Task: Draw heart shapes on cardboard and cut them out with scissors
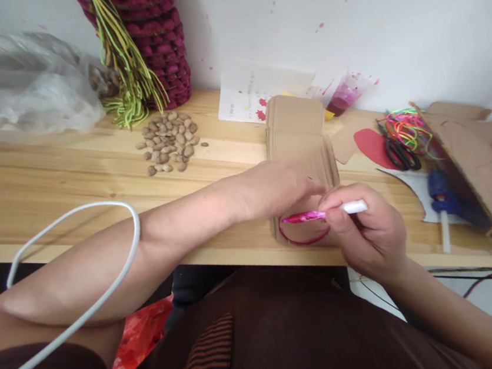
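I note right hand pinching pink marker; left hand pressed flat on cardboard strip. Strip looks light, stiff, creasable; best pinned flat.

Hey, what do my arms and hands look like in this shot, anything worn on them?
Both forearms are bare down to the left hand and right hand: no sleeves, watch, bracelets or rings show. A thin white cable loops over the left forearm. The clothing is dark brown with an orange-striped panel.
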### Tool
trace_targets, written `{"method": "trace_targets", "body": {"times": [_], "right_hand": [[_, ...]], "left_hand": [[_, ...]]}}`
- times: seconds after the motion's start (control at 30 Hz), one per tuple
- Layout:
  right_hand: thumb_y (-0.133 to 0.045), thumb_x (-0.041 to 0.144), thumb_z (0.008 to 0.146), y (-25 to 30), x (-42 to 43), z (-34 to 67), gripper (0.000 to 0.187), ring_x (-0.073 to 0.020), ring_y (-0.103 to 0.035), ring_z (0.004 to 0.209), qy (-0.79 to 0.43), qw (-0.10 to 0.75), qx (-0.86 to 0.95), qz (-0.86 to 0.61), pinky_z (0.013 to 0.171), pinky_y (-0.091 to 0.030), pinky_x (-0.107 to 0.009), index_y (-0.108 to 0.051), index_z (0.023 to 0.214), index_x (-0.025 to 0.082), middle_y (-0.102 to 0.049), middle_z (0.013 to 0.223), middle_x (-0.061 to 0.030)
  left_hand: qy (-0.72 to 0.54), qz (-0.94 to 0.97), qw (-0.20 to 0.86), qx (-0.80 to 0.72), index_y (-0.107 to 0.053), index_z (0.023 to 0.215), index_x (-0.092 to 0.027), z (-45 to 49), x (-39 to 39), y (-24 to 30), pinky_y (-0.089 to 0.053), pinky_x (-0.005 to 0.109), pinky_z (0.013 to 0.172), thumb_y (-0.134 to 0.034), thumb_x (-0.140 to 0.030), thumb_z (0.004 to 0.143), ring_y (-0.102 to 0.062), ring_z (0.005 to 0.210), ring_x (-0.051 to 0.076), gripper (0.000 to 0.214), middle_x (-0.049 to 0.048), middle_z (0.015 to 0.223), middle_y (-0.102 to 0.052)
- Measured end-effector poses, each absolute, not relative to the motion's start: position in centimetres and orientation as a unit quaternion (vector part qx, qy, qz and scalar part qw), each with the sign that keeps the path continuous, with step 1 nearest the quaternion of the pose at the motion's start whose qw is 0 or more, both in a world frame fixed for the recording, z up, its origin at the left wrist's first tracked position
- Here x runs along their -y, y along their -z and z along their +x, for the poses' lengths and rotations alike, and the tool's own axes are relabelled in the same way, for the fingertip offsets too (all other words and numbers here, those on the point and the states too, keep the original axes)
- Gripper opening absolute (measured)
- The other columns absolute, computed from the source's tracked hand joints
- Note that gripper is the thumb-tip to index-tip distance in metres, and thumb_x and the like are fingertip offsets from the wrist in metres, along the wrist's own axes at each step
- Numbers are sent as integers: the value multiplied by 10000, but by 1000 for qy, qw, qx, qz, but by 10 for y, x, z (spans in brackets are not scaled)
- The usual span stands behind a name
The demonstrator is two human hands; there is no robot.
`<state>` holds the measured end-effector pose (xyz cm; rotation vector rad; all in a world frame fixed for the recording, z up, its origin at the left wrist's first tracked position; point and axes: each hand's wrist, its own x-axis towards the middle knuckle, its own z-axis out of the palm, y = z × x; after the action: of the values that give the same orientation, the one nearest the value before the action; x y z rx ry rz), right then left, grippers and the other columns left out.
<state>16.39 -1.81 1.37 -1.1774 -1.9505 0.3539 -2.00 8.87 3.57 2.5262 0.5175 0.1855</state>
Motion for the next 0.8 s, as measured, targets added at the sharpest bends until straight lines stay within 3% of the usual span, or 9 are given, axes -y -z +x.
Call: {"method": "trace_targets", "body": {"times": [0.23, 0.37, 0.8], "right_hand": [[-635, 238, 983, -11, 11, 162, 44, -179, -712, 695, -33, 404, 771, -491, 639, -551, -284, -679, 978, 231, -760, 838, -15], [-632, 245, 984, -10, 9, 161, 49, -168, -715, 682, -22, 390, 777, -494, 631, -551, -271, -675, 967, 232, -767, 834, -7], [-620, 215, 987, -15, 6, 154, 38, -166, -712, 688, -34, 369, 799, -473, 635, -557, -267, -629, 981, 251, -749, 827, -4]], "left_hand": [[-75, 940, 275, -187, -758, 1164, -287, -21, -92, -29, -502, 274, 847, -505, -257, 1035, -714, 1000, 188, 286, 22, 1068, -802], [-71, 936, 284, -195, -751, 1154, -275, -20, -93, -30, -492, 287, 874, -499, -271, 1048, -708, 1055, 195, 274, 17, 1161, -790], [-65, 934, 297, -189, -729, 1169, -260, -20, -100, -27, -427, 286, 718, -543, -242, 998, -703, 934, 199, 253, 15, 1082, -792]]}}
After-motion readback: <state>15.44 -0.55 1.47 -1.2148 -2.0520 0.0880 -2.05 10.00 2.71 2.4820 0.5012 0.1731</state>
